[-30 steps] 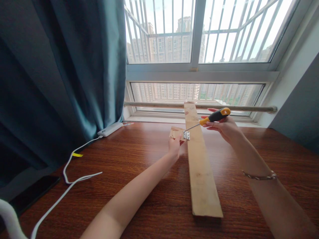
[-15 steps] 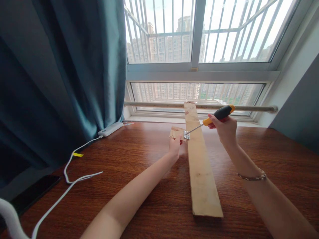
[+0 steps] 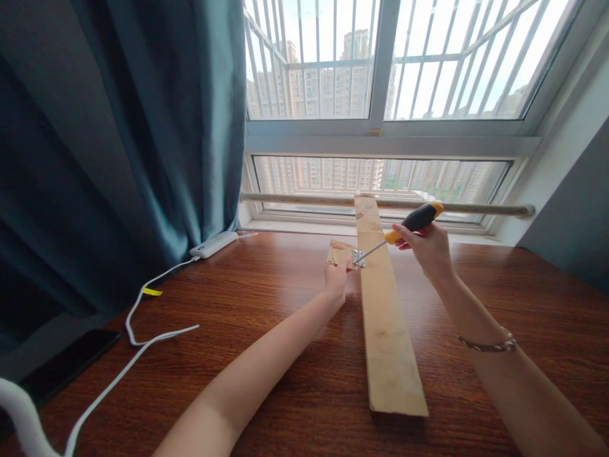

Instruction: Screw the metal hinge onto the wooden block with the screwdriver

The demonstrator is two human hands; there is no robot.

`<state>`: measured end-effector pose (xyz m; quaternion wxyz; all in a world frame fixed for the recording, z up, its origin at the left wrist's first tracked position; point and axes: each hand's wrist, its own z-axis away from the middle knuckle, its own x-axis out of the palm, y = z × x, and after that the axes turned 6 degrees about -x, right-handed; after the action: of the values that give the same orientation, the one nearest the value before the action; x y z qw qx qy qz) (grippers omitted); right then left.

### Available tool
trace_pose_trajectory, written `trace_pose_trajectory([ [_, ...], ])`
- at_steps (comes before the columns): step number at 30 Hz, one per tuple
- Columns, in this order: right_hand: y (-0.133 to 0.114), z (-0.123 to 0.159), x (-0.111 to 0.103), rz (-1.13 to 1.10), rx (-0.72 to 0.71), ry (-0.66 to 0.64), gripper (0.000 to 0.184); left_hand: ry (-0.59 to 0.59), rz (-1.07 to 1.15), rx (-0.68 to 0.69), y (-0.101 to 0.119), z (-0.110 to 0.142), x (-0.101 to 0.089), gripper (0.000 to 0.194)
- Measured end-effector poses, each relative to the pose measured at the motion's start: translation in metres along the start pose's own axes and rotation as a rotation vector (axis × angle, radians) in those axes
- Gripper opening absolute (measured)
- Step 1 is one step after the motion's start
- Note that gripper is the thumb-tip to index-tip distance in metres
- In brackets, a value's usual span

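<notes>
A long pale wooden plank (image 3: 387, 330) lies lengthwise on the dark wooden table (image 3: 266, 330), its far end reaching the window sill. A small wooden block (image 3: 339, 252) sits against the plank's left edge, joined by a small metal hinge (image 3: 358, 257). My left hand (image 3: 337, 279) pinches the near side of the block, fingers closed on it. My right hand (image 3: 427, 246) is wrapped round the black and orange handle of a screwdriver (image 3: 408, 224). Its metal shaft slants down left, with the tip on the hinge.
A white power strip (image 3: 213, 244) lies by the teal curtain (image 3: 118, 139), its white cable (image 3: 143, 330) trailing over the table's left side. A dark phone (image 3: 61, 365) rests at the left edge. A rail (image 3: 466, 207) runs along the barred window behind.
My right hand has closed round the screwdriver handle and turned it, after holding it with looser fingers a second ago. The left hand and the wood have stayed put.
</notes>
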<state>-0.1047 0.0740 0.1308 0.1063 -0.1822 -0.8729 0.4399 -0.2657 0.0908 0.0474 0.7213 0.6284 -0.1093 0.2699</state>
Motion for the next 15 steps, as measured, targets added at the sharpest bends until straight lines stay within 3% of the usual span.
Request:
trace_pose_trajectory([
  [6,-0.023,0.0,-0.011,-0.232,0.123,-0.33,0.05,0.006,-0.015,-0.084,-0.004,-0.006,-0.001,0.01],
  [9,-0.03,0.0,-0.016,-0.254,0.151,-0.411,0.059,0.006,-0.003,-0.093,-0.006,-0.007,-0.001,0.008],
  [12,-0.028,0.001,-0.015,-0.175,0.113,-0.374,0.066,0.011,0.024,-0.108,-0.005,-0.007,0.0,0.011],
  [15,-0.018,0.002,-0.009,0.098,-0.067,-0.178,0.056,0.012,0.043,-0.116,-0.004,-0.006,0.0,0.011],
])
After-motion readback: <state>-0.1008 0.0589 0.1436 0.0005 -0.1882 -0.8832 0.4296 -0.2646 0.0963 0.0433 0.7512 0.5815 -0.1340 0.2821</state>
